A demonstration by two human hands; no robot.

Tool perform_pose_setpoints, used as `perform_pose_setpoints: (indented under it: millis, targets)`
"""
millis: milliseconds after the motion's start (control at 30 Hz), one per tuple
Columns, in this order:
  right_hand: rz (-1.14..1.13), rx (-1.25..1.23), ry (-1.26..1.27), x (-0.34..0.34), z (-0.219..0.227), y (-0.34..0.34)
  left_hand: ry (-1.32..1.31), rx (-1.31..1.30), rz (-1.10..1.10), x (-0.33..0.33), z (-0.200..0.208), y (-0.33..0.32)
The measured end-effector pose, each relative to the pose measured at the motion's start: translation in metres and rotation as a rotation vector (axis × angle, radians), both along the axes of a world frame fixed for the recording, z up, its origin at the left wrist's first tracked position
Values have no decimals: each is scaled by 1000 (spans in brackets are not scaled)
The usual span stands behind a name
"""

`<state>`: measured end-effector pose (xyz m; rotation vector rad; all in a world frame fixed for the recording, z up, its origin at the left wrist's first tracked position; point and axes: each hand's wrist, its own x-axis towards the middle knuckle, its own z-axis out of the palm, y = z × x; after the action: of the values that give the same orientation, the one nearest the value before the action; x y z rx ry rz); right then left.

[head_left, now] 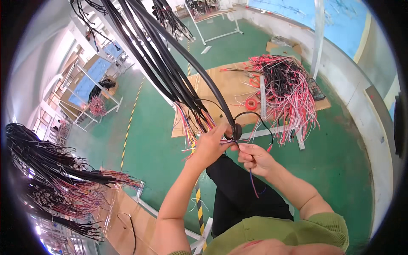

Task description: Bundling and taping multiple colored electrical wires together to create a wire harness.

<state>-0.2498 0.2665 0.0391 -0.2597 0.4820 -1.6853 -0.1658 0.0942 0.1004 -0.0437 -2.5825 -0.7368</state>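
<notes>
A thick black cable [187, 55] runs down from the top to my hands. My left hand [207, 148] is closed round its lower end, next to a dark round piece that looks like a roll of black tape [239, 131]. Just to the right, my right hand [257, 160] pinches a thin dark strand at the cable's end. Blue and red wire ends [254, 187] hang below those fingers. A thin black lead [260, 118] with a red tip loops out beside the roll. More black cables [170, 83] with loose coloured wire ends hang left of my left hand.
Ahead, a cardboard-topped bench [212, 85] carries a heap of red, white and black wires [284, 85], a red tape roll [251, 103] and a ruler [262, 95]. Bundled black cables [46, 165] lie at the left. Yellow-black tape [132, 123] marks the green floor.
</notes>
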Motion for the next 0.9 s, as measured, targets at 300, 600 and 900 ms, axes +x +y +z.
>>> perform_pose_setpoints:
  millis: [300, 600, 900]
  targets:
    - [-398, 4, -76, 17, 0, 1, -140, 300, -210, -9, 20, 0]
    - [-1251, -77, 1764, -2, -15, 3, -272, 596, -142, -6, -4, -4]
    - [-1045, -129, 2227, -24, 12, 18, -457, 36, -134, -8, 40, 8]
